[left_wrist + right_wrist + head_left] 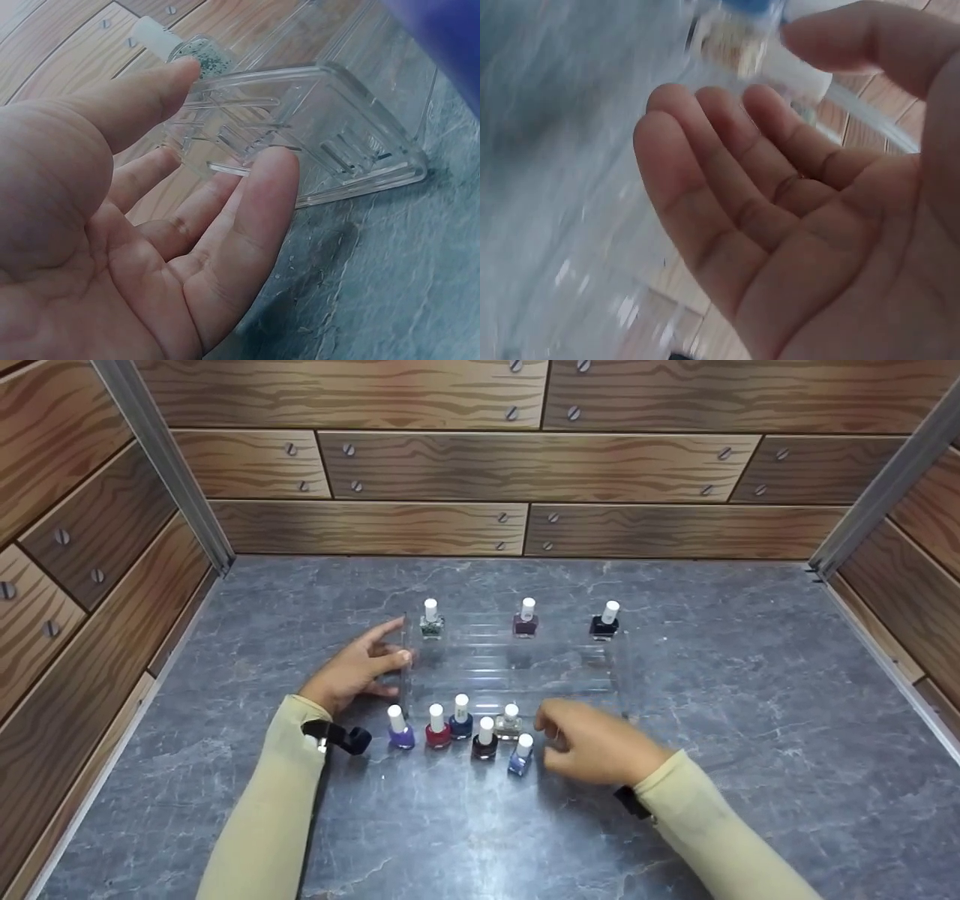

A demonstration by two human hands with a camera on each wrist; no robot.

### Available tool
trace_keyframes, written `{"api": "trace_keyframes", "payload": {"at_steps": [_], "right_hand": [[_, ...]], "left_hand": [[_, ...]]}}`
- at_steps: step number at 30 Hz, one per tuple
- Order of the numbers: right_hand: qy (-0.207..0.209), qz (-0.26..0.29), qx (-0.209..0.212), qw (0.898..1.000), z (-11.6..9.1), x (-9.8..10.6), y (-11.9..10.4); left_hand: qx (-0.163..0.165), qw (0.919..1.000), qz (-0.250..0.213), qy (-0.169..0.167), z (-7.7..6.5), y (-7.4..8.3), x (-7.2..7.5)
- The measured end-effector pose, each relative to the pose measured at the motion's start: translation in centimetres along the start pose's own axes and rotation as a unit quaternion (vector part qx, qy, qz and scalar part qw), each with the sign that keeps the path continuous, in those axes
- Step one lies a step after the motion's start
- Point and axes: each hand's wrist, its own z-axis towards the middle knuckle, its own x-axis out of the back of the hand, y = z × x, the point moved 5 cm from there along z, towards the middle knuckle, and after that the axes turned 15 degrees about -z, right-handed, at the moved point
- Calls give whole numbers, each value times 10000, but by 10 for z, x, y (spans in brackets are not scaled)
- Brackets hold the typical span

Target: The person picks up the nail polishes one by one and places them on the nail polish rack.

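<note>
A clear plastic stepped rack (487, 679) lies on the table between the hands. My left hand (352, 667) is at its left end, with loosely spread fingers touching the edge; the left wrist view shows a fingertip (271, 176) against the clear wall. Just right of a group of nail polish bottles is my right hand (596, 742), fingers loosely bent, palm bare in the right wrist view. Closest to it are a clear bottle (508, 725) and a light blue one (520, 762). Purple (402, 735), red (437, 734), navy (461, 725) and black (484, 745) bottles stand left of these.
Along the rack's back row stand a green glitter bottle (431, 624), a plum bottle (526, 624) and a black bottle (604, 625), all white-capped. Wood-patterned panels (525, 465) enclose the grey marbled table (480, 825) at the back and both sides.
</note>
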Motion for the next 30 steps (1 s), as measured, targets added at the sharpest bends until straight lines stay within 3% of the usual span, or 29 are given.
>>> {"api": "trace_keyframes", "payload": {"at_steps": [4, 12, 20, 30], "right_hand": [[-154, 233, -55, 9996, 2, -8, -4], [97, 169, -294, 9994, 9, -15, -1], [289, -398, 21, 9988, 10, -15, -7], [432, -576, 275, 9970, 7, -9, -4]], "left_hand": [[0, 10000, 34, -9, 2, 1, -1], [-36, 10000, 37, -41, 2, 0, 0], [-90, 9999, 66, -27, 0, -1, 2], [-63, 9999, 91, -18, 1, -1, 1]]}}
